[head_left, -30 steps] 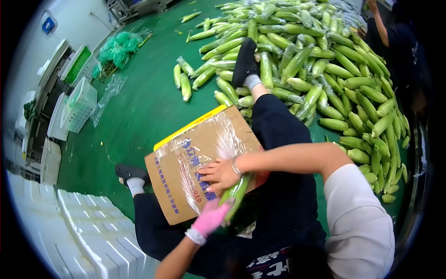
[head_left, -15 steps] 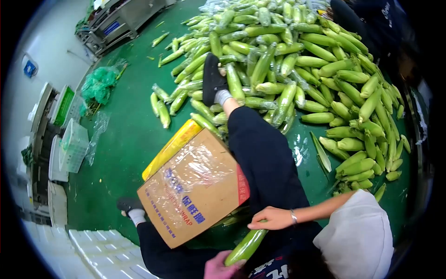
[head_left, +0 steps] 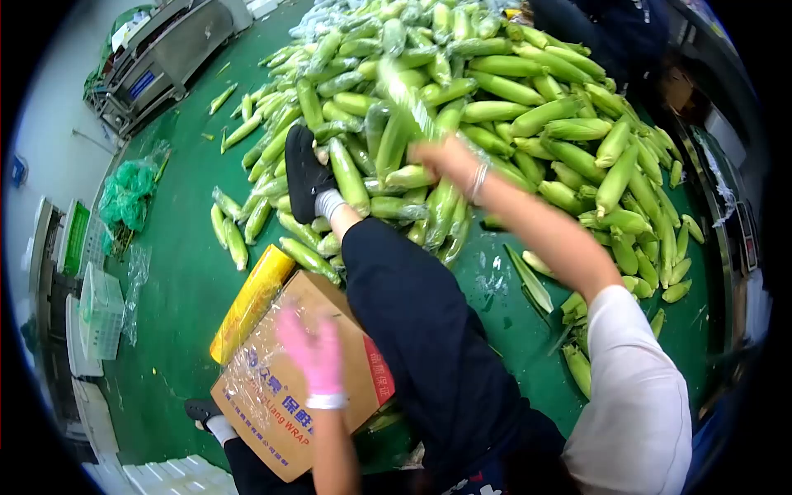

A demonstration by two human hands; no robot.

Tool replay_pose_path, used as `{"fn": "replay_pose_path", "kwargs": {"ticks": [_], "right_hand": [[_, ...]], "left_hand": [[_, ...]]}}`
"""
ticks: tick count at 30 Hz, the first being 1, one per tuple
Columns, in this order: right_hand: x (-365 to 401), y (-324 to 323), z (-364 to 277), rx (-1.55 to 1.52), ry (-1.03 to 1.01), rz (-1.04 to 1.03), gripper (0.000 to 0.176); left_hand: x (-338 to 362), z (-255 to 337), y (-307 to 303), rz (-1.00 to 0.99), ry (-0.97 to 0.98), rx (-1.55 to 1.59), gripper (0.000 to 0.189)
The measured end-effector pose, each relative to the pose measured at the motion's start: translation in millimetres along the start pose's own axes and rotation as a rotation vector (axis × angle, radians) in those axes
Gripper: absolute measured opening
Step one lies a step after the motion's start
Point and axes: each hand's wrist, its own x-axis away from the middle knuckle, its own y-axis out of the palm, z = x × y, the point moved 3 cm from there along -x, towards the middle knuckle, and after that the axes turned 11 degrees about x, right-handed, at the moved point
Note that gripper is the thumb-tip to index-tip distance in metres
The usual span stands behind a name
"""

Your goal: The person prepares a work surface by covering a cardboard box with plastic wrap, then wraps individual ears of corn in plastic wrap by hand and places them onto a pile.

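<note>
My right hand (head_left: 448,163) reaches out over the corn pile, blurred by motion, at the lower end of a plastic-wrapped ear of corn (head_left: 403,92). The ear points away from me and is smeared too. In a pink glove, my left hand (head_left: 312,351) is above the cardboard box (head_left: 276,412), fingers apart and holding nothing. Clear film lies across the box top. A yellow roll of wrap (head_left: 254,301) lies along the box's far edge.
The big corn pile (head_left: 528,124) mixes wrapped ears and bare ones in husk. Around me are my outstretched legs (head_left: 421,313), green netting (head_left: 128,198), a white basket (head_left: 101,309), a metal machine (head_left: 165,66) and a person in dark clothes (head_left: 610,33).
My right hand has swung forward from my lap to the pile with the wrapped ear. The left hand has let go of that ear and moved over the box. The view has shifted right.
</note>
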Motion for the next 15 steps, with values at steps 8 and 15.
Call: {"fn": "replay_pose_path", "kwargs": {"ticks": [8,15], "right_hand": [[43,-49,257,-0.113,0.590,0.343,0.061],[17,-82,406,0.134,0.979,0.349,0.114]], "left_hand": [[46,-72,-32,-0.366,0.032,-0.485,0.066],[88,-33,-28,-0.455,-0.016,-0.355,0.068]]}}
